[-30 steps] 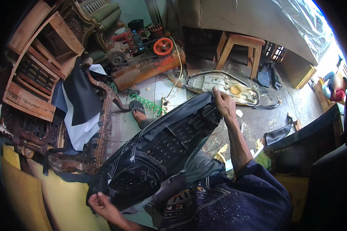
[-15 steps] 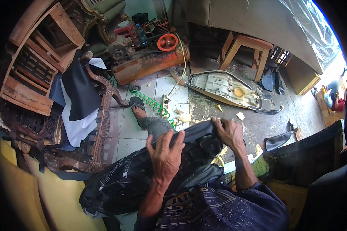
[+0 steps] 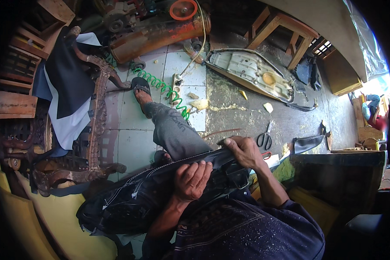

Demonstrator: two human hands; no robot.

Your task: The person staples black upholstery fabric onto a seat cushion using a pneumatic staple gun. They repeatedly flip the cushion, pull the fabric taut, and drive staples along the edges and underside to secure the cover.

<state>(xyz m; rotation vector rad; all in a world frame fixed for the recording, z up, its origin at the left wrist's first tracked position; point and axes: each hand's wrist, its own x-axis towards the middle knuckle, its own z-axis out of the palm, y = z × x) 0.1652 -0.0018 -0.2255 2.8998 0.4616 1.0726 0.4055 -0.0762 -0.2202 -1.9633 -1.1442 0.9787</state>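
Observation:
A black motorcycle seat [image 3: 134, 195] with white stitching on its cover lies across my lap, its black underside partly showing. My left hand [image 3: 193, 180] is closed, with curled fingers pressed on the edge of the seat cover near the middle. Farther right, my right hand [image 3: 245, 152] pinches the same cover edge at the seat's end, thumb on top. The cover's far side and my right fingertips are partly hidden.
Scissors [image 3: 264, 138] with dark handles lie on the floor beyond my right hand. Another seat [image 3: 247, 76] rests with its white underside up. A green coiled hose [image 3: 160, 86] runs past my foot near an orange tank [image 3: 160, 38]. Yellow foam sheets [image 3: 65, 221] lie at left.
My left hand has gone from spread fingers to curled ones on the cover edge. My right hand has shifted slightly left and down. The view has tilted, and the scissors now show.

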